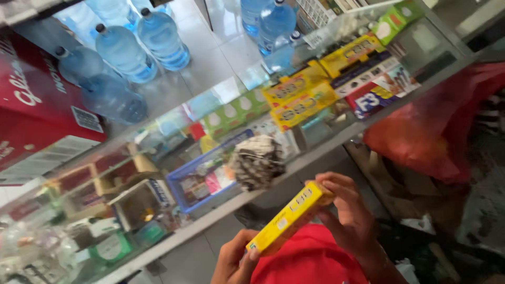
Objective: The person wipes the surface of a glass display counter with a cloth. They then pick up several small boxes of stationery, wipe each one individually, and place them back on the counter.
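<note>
A long yellow carton (291, 216) is held between both hands in the lower middle of the head view. My left hand (233, 259) grips its lower near end with the thumb on the side. My right hand (348, 211) wraps its upper far end. Under the hands lies red cloth (307, 260). Above the carton, a crumpled grey-and-white bundle (258, 161) rests on the glass counter (210, 213).
The glass counter case holds yellow cartons (302, 97), green boxes (231, 117), a blue basket (195, 181) and small boxes. Several large blue water bottles (123, 55) stand on the tiled floor beyond. A red plastic bag (436, 126) hangs at right; a red cabinet (37, 105) stands at left.
</note>
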